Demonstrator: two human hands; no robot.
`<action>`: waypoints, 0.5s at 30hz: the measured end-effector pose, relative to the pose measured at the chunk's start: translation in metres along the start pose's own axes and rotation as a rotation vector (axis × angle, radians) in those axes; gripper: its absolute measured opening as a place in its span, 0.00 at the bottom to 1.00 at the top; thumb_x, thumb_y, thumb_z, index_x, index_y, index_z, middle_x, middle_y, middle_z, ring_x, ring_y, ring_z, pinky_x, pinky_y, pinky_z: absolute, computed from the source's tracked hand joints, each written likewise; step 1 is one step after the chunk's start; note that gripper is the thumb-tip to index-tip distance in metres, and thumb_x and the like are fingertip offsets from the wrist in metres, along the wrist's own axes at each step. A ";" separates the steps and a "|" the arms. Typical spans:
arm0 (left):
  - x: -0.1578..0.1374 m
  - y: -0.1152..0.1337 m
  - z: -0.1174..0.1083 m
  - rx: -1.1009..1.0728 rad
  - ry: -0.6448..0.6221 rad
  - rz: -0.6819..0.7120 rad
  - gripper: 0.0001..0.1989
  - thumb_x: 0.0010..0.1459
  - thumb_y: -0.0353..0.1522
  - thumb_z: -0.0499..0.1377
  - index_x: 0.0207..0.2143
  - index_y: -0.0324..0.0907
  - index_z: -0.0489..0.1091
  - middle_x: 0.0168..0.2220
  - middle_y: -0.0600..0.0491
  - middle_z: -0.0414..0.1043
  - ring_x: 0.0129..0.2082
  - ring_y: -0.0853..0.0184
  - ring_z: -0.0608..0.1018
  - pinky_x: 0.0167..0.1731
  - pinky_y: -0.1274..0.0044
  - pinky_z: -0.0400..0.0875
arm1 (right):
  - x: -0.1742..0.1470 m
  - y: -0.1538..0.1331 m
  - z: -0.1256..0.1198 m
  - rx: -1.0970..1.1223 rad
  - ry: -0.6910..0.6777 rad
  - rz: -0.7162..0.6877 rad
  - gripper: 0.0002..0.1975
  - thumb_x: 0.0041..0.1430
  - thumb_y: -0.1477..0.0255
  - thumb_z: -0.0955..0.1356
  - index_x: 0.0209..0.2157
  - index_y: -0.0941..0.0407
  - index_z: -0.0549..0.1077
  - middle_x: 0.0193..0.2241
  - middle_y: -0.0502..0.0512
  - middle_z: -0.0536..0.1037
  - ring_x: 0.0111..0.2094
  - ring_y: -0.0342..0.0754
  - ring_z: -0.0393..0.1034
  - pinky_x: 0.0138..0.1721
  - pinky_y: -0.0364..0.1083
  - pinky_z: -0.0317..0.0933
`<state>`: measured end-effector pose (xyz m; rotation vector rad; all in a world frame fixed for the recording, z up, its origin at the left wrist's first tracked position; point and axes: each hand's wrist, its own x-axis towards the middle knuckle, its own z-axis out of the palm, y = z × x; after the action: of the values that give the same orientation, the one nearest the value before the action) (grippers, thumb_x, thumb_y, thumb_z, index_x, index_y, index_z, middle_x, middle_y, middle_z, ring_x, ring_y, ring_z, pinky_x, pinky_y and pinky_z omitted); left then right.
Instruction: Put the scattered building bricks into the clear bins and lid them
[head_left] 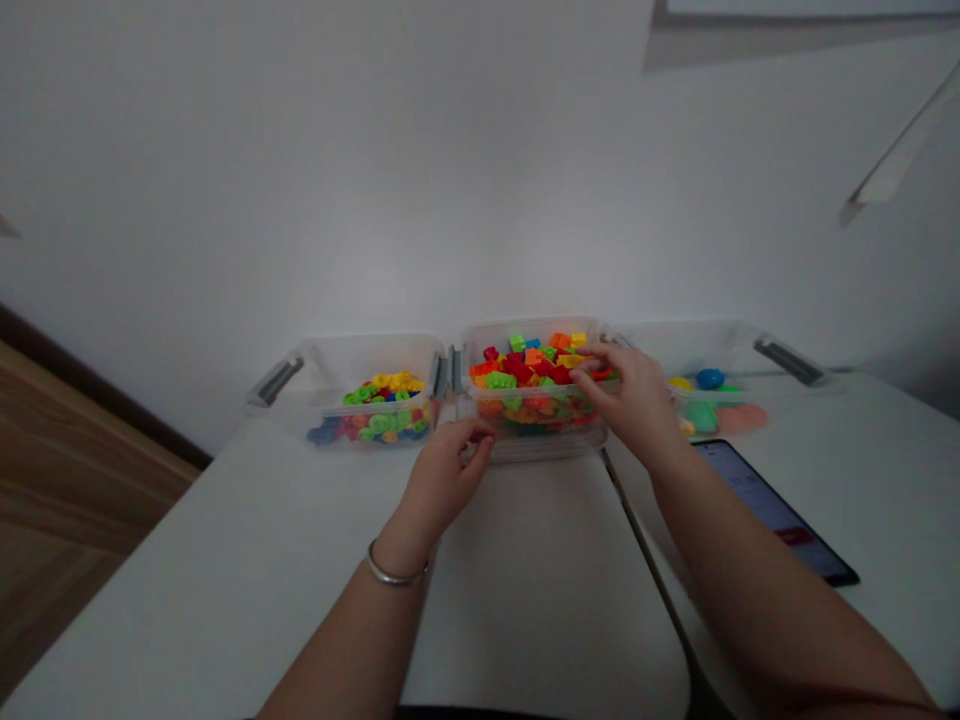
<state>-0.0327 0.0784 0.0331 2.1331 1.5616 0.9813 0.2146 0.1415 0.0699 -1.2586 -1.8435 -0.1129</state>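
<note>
Above the middle clear plastic box [540,442], which is full of red, orange, green and yellow toy building bricks [525,368], is my right hand [628,395]. Its thumb and forefinger are a little apart over the bricks at the box's right side, and I see nothing held between them. My left hand [450,465] is low at the front left corner of the same box. Its fingers are curled, with thumb and forefinger tips close together; whatever they hold, if anything, is too small or hidden to make out. A metal bangle [394,577] circles the left wrist.
A left clear box [330,360] holds colourful curly plastic pieces [386,405]. The right clear box [720,340] has a blue piece [710,379] and other rounded pieces, partly behind my right hand. A phone [772,505] lies beside my right forearm. The wall rises behind the boxes.
</note>
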 end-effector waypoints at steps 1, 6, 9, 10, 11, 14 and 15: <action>0.000 -0.002 0.001 -0.002 0.019 0.016 0.08 0.61 0.32 0.53 0.38 0.42 0.72 0.37 0.49 0.76 0.39 0.63 0.75 0.40 0.72 0.70 | 0.001 0.001 -0.002 0.002 0.005 -0.013 0.15 0.59 0.64 0.67 0.45 0.55 0.75 0.37 0.58 0.82 0.42 0.57 0.73 0.48 0.57 0.61; 0.002 -0.006 0.004 -0.059 0.117 0.074 0.07 0.60 0.30 0.53 0.38 0.41 0.69 0.36 0.49 0.74 0.37 0.64 0.75 0.37 0.72 0.72 | 0.008 0.016 -0.027 0.003 0.153 0.069 0.13 0.57 0.64 0.66 0.41 0.55 0.77 0.39 0.59 0.81 0.39 0.55 0.73 0.42 0.54 0.64; 0.001 -0.005 0.006 -0.099 0.225 0.089 0.09 0.59 0.30 0.54 0.43 0.41 0.68 0.38 0.49 0.72 0.36 0.66 0.75 0.34 0.75 0.73 | 0.011 0.029 -0.047 -0.007 0.184 0.200 0.13 0.58 0.64 0.65 0.39 0.54 0.77 0.38 0.58 0.80 0.34 0.52 0.72 0.35 0.50 0.64; 0.001 -0.005 0.006 -0.110 0.268 0.101 0.11 0.58 0.29 0.55 0.45 0.41 0.67 0.40 0.49 0.71 0.37 0.67 0.75 0.34 0.76 0.73 | 0.011 0.032 -0.051 -0.026 0.161 0.230 0.13 0.58 0.63 0.65 0.39 0.54 0.77 0.38 0.58 0.80 0.32 0.51 0.72 0.34 0.50 0.64; 0.000 -0.004 0.006 -0.117 0.310 0.116 0.13 0.58 0.29 0.55 0.47 0.41 0.66 0.42 0.48 0.70 0.37 0.67 0.74 0.33 0.76 0.73 | 0.011 0.035 -0.054 -0.052 0.118 0.249 0.13 0.58 0.63 0.65 0.38 0.55 0.77 0.37 0.58 0.79 0.30 0.50 0.71 0.33 0.50 0.64; -0.001 -0.002 0.006 -0.100 0.414 0.165 0.17 0.58 0.28 0.55 0.51 0.41 0.64 0.48 0.44 0.67 0.41 0.66 0.74 0.32 0.77 0.75 | 0.011 0.037 -0.056 -0.135 -0.053 0.270 0.14 0.58 0.61 0.65 0.37 0.55 0.77 0.34 0.57 0.79 0.27 0.49 0.70 0.33 0.50 0.62; -0.002 0.000 0.005 -0.067 0.435 0.180 0.19 0.58 0.28 0.55 0.53 0.41 0.64 0.50 0.43 0.66 0.45 0.64 0.74 0.34 0.75 0.75 | 0.011 0.035 -0.055 -0.155 -0.102 0.275 0.14 0.58 0.61 0.65 0.36 0.55 0.77 0.33 0.56 0.79 0.27 0.49 0.70 0.32 0.49 0.62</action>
<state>-0.0298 0.0777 0.0287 2.1407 1.5023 1.6223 0.2738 0.1380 0.0981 -1.6412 -1.7536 -0.0421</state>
